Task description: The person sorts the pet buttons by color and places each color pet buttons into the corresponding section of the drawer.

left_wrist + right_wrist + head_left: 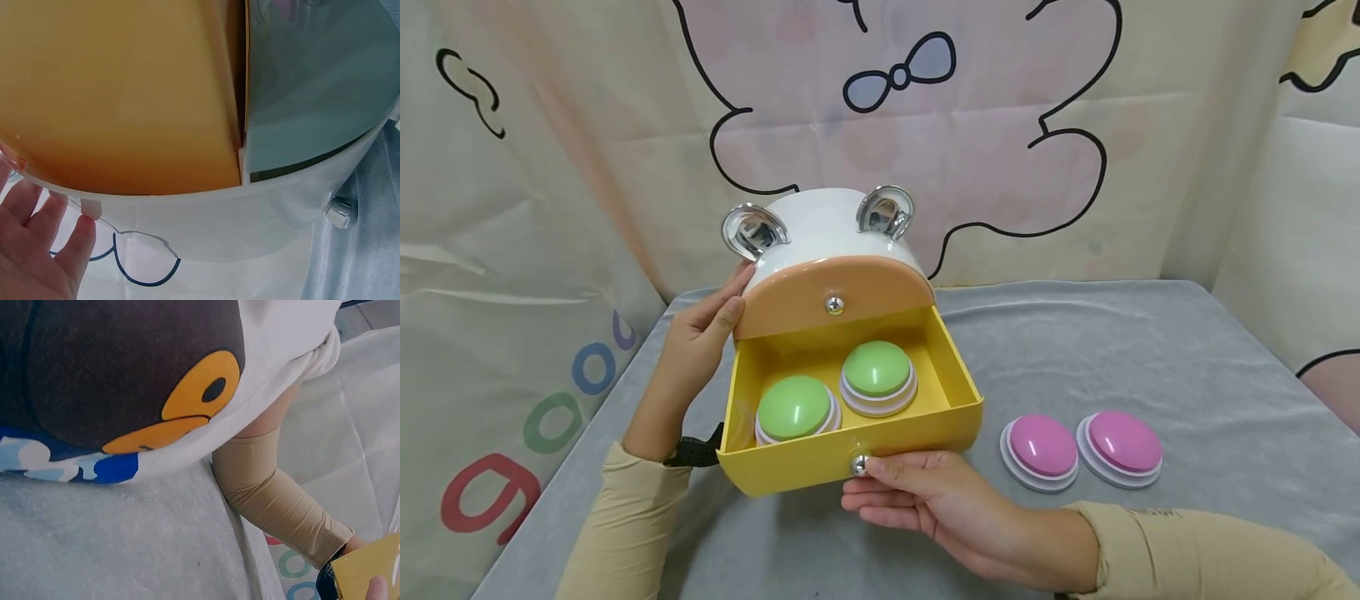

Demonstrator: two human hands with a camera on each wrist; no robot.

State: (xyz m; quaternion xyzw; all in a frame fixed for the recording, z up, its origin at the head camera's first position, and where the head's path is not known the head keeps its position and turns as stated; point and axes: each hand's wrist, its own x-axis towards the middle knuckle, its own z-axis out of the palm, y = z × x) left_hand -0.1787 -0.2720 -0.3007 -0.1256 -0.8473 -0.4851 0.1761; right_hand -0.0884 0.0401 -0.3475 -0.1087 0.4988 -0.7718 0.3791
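A drawer box with a white domed shell (827, 212) and silver ears stands in the middle of the head view. Its orange drawer front (790, 296) is closed, while the yellow drawer (958, 417) below is pulled out. Two round push buttons with green tops (793, 408) and white bases lie inside it. My left hand (688, 350) holds the box's left side, thumb at the front edge; its fingers (78, 250) touch the white shell in the left wrist view. Between thumb and index finger, my right hand (940, 500) pinches the yellow drawer's silver knob (860, 465).
Two push buttons with pink tops (1042, 446) rest on the grey cloth (1210, 375) right of the drawer. Behind the table hangs a printed curtain (1150, 167). A silver stub (340, 212) sticks out from the shell in the left wrist view.
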